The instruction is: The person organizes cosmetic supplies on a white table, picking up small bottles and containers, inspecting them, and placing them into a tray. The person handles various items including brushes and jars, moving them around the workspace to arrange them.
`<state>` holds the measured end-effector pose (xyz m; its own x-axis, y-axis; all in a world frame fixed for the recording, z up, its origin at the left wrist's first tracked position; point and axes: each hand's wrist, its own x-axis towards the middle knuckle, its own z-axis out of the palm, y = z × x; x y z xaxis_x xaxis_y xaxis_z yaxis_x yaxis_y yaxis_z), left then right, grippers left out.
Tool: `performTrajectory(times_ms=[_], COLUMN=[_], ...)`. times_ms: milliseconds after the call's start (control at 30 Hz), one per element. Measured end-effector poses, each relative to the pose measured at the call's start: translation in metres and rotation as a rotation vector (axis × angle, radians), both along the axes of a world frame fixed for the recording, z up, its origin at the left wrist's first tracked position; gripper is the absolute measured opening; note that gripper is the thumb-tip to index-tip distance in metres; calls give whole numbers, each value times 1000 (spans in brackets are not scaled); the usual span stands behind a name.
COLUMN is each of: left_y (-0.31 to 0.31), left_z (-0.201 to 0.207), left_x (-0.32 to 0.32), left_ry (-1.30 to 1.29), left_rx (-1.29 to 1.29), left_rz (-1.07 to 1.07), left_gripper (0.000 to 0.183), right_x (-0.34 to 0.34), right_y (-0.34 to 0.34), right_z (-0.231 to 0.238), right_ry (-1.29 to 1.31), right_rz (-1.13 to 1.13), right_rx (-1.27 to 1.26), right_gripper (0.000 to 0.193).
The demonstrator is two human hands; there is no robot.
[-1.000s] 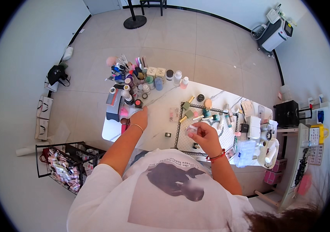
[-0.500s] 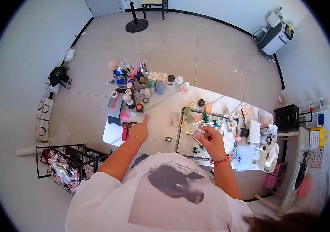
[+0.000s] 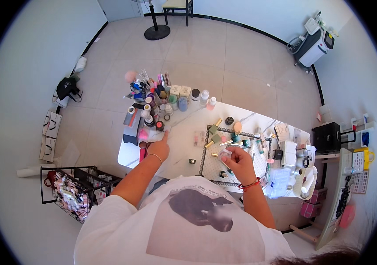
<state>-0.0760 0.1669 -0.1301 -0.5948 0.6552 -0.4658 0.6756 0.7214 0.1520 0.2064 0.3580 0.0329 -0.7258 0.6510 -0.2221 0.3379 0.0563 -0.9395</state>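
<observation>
My left hand point(image 3: 158, 150) rests at the table's left part. Its index finger is stretched out toward a small black jar with a red lid point(image 3: 159, 125); the other fingers are partly hidden. A red flat item point(image 3: 143, 154) and a brown rounded thing point(image 3: 143, 145) lie beside that hand. Over the dotted tray mat point(image 3: 210, 170) with a dark lacy border, my right hand point(image 3: 240, 161) pinches a small clear piece point(image 3: 225, 153), too small to identify. Several nail polish bottles lie around it, among them a green one with a gold cap point(image 3: 215, 139).
Brushes and bottles crowd the far left corner, with a pink-liquid bottle point(image 3: 211, 104) along the far edge. White boxes point(image 3: 289, 152) and a cream basket point(image 3: 307, 181) stand at the right. A rack of polish bottles point(image 3: 71, 194) is on the floor at left.
My left hand has shifted slightly and now covers the dark handles beside the red item. My right hand has moved a little to the left, still pinching the clear piece.
</observation>
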Motion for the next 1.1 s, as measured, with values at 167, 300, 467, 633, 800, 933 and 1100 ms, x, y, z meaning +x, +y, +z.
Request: performTrajectory(times_ms=[167,300,467,633,800,933,1100], left_y=[2,5,8,12,9,12,-2], left_z=[-3,1,9,14,3,7,-16], left_x=[5,7,8,7,2,1,-9], left_ry=[1,-2,-6,-6,8,-54,-144], left_rx=[23,39,37,44,45,77,310], left_rz=[11,16,11,-27,-14,11,125], left_gripper=[77,80,80,81,81,82,77], right_x=[-1,-1,0,1,-3,-1,-6], right_y=[0,-1,-1,-1,-3,-2,-6], right_z=[3,-1,-5,-5,-4,-6,1], right_ry=[-2,-4,27,33,44,78,128], right_rz=[10,18,19,16,14,-3,-19], right_rx=[-13,-30,-13,-10,-13,-48,-47], right_gripper=[31,30,31,31,31,33,34])
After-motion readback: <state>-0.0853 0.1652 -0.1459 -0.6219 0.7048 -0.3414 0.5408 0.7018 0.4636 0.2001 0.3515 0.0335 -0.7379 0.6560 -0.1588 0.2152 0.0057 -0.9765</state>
